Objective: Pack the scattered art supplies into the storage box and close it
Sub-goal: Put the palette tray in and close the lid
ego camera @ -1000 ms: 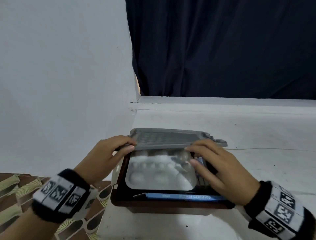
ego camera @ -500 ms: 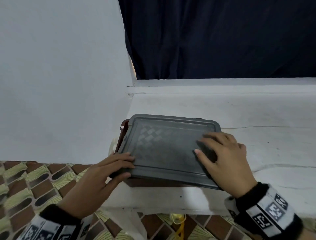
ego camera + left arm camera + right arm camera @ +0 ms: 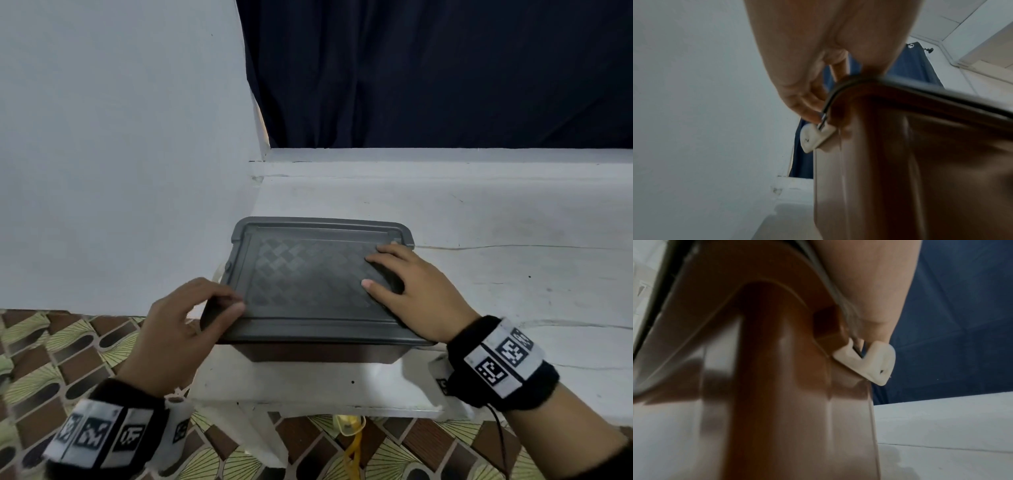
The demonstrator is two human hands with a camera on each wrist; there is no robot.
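The storage box (image 3: 322, 353) has a brown body and a grey lid (image 3: 308, 274) with a woven pattern, and stands on the white ledge. The lid lies flat on it and hides what is inside. My left hand (image 3: 191, 318) grips the lid's near left corner, thumb on top and fingers curled over the left edge beside a white latch (image 3: 813, 138). My right hand (image 3: 411, 291) lies flat on the right part of the lid with straight, spread fingers. The right wrist view shows the brown wall (image 3: 777, 386) and the right-hand white latch (image 3: 869, 363) hanging off the rim.
The white ledge (image 3: 479, 222) runs on to the right and back to a dark blue curtain (image 3: 445, 68). A white wall (image 3: 120, 154) stands close on the left. Patterned floor tiles (image 3: 51, 359) and a yellow object (image 3: 349, 428) lie below the ledge's front edge.
The lid has come down from half raised to flat on the box, covering the white palette. My right hand slid onto the lid's right part; my left moved to the near left corner.
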